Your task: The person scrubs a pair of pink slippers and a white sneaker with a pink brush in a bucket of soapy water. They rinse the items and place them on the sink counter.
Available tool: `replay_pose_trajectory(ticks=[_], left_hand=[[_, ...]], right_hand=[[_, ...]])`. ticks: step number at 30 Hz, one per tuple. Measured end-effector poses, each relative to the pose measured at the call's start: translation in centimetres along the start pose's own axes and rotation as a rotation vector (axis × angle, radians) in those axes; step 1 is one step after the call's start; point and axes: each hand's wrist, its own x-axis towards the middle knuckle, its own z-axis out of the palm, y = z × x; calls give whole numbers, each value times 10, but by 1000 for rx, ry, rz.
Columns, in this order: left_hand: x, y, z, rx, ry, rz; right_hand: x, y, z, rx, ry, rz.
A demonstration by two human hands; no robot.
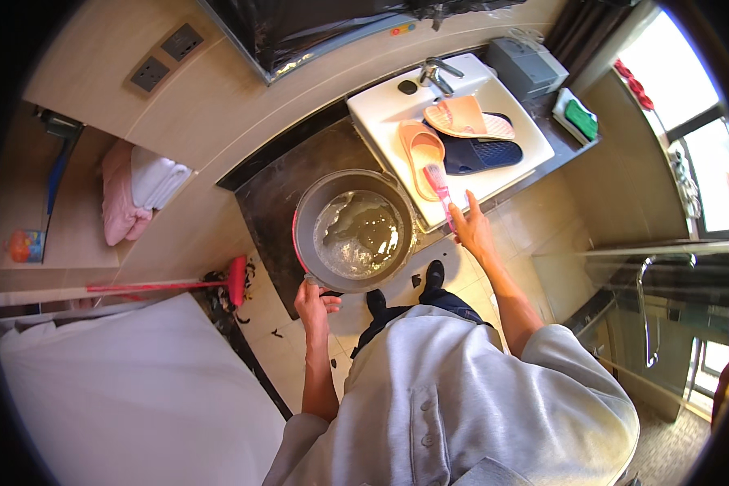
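My right hand [475,231] is closed on the handle of a pink brush [439,185]. The bristle end rests at the open heel of an orange slipper [422,154] in the white sink [533,121]. A second orange slipper [466,118] lies on a dark blue slipper [484,154] beside it. Left of the sink, a round grey basin [306,235] holds cloudy, sudsy water [360,235]. My left hand [312,301] is at the basin's near-left rim, thumb against the edge and fingers curled below it.
A chrome faucet [439,74] stands behind the sink on the dark counter [271,190]. At the right are a grey box [526,69] and a green-and-white cloth [579,117]. Folded towels [155,180] sit on the left shelf. A red broom [236,281] and dark scraps are on the floor.
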Motion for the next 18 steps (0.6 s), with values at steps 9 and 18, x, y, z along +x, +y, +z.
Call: replay_pose_trajectory(ticks=[9, 18], left_hand=[[1, -16, -4, -135, 113, 18], [13, -22, -13, -139, 132, 27]], right_hand=[[-25, -30, -12, 10, 12, -534], [-45, -15, 67, 134, -315, -429]])
